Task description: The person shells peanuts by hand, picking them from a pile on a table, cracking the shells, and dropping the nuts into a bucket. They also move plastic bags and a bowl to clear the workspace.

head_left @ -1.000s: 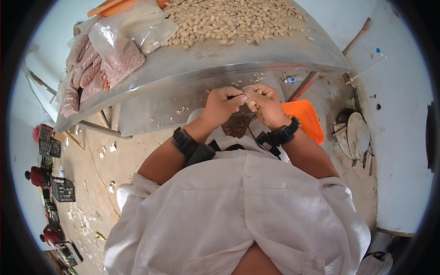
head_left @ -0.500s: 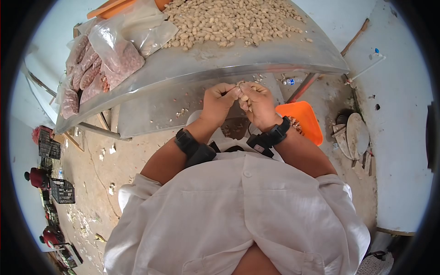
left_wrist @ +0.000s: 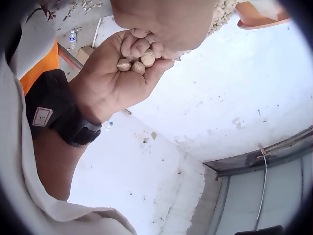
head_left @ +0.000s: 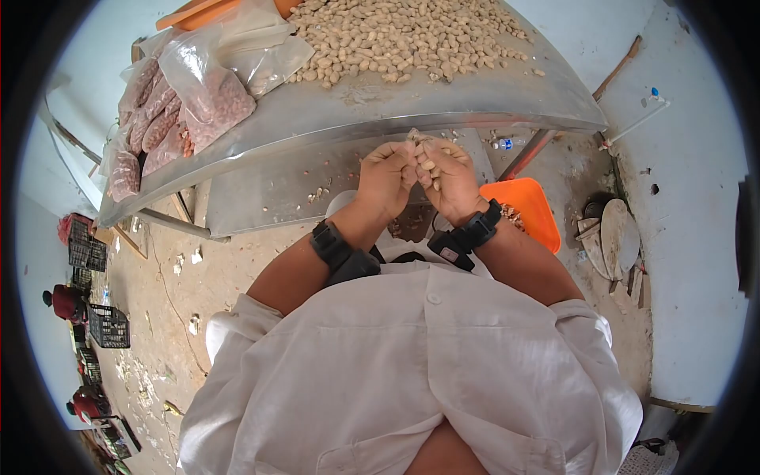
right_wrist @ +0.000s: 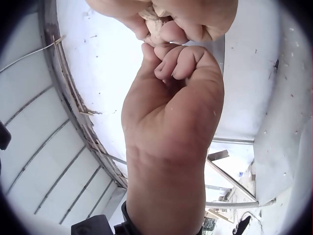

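Both hands meet in front of the metal table's near edge, fingertips together at a peanut in its shell [right_wrist: 155,30]. My right hand [head_left: 453,176] pinches this peanut and keeps several more unshelled peanuts [left_wrist: 138,67] in its palm under curled fingers. With fingers curled and thumb against them, my left hand [head_left: 383,180] pinches at the same peanut's end. In the right wrist view the left hand [right_wrist: 171,107] fills the middle, its fingertips right at the shell. Part of that peanut is hidden by the fingers.
A heap of unshelled peanuts [head_left: 404,39] covers the back of the metal table [head_left: 443,99]. Bags of pink kernels [head_left: 210,107] lie at its left. An orange basin [head_left: 532,207] with shells stands below right. Black crates [head_left: 109,326] line the left wall.
The joined fingertips have moved forward, toward the table edge. A peanut now shows at the fingertips, and more of the peanuts in the right palm are visible.
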The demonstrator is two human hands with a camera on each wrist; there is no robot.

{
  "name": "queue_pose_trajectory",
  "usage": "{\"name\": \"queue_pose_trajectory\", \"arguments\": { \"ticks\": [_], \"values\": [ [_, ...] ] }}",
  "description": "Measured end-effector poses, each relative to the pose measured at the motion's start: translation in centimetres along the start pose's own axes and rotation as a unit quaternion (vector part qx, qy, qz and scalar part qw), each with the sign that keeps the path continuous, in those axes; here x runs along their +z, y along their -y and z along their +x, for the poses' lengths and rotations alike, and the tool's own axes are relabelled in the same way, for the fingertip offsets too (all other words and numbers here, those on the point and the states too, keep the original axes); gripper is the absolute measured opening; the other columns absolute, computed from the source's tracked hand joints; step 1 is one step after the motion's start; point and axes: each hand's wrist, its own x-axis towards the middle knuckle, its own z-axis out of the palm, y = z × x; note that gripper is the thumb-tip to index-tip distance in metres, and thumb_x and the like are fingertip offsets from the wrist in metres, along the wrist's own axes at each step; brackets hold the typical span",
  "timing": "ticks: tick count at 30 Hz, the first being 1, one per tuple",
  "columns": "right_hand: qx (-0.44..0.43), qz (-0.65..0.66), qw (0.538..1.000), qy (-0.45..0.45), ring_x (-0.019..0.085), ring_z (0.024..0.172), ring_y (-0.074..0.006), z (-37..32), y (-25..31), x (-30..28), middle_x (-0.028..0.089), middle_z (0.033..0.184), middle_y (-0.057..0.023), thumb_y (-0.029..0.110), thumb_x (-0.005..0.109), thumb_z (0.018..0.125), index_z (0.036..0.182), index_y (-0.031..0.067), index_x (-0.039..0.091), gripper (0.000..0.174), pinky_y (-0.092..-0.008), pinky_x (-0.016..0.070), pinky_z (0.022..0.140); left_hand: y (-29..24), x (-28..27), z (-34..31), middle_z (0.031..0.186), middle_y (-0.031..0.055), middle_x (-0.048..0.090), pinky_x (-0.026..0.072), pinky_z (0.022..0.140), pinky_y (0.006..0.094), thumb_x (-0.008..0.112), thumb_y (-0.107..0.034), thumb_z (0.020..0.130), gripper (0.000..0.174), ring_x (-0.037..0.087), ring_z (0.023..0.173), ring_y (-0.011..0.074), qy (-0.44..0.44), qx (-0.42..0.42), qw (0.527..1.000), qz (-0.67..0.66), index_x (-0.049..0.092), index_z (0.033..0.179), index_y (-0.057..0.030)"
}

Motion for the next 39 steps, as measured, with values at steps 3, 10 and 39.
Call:
{"name": "queue_pose_trajectory", "arguments": {
  "ticks": [3, 10, 39],
  "values": [
    [0.008, 0.017, 1.000, -0.009, 0.049, 0.055, -0.0077, -0.1, 0.7, 0.6, 0.059, 0.072, -0.0038, 0.010, 0.056, 0.087, 0.100, -0.0032, 0.059, 0.019, -0.0186, 0.0379, 0.049, 0.1, -0.3, 0.5, 0.071, 0.0028, 0.056, 0.0414, 0.053, 0.0204, 0.052, -0.011, 0.090, 0.013, 0.049, 0.058, 0.0091, -0.003, -0.031, 0.997, -0.071, 0.057, 0.083, -0.0014],
    [-0.141, -0.376, 0.906, 0.136, 0.051, 0.061, -0.0134, 0.7, 3.5, 0.2, 0.057, 0.074, -0.0046, 0.007, 0.058, 0.083, 0.103, 0.0027, 0.060, 0.021, -0.0235, 0.0413, 0.054, -0.8, 0.6, 0.5, 0.077, 0.0036, 0.055, 0.0422, 0.057, 0.0213, 0.042, -0.019, 0.095, 0.019, 0.052, 0.066, 0.0106, -0.021, -0.119, 0.987, -0.107, 0.053, 0.090, -0.0044],
    [-0.219, -0.538, 0.791, 0.194, 0.054, 0.064, -0.0145, 1.5, 4.2, 0.6, 0.056, 0.079, -0.0019, 0.007, 0.062, 0.077, 0.088, 0.0057, 0.064, 0.011, -0.0273, 0.0423, 0.054, 0.2, -0.3, 0.7, 0.066, -0.0026, 0.046, 0.0317, 0.044, 0.0184, 0.043, -0.013, 0.092, 0.013, 0.038, 0.050, 0.0054, -0.045, -0.157, 0.982, -0.094, 0.051, 0.084, -0.0077]
  ]
}}
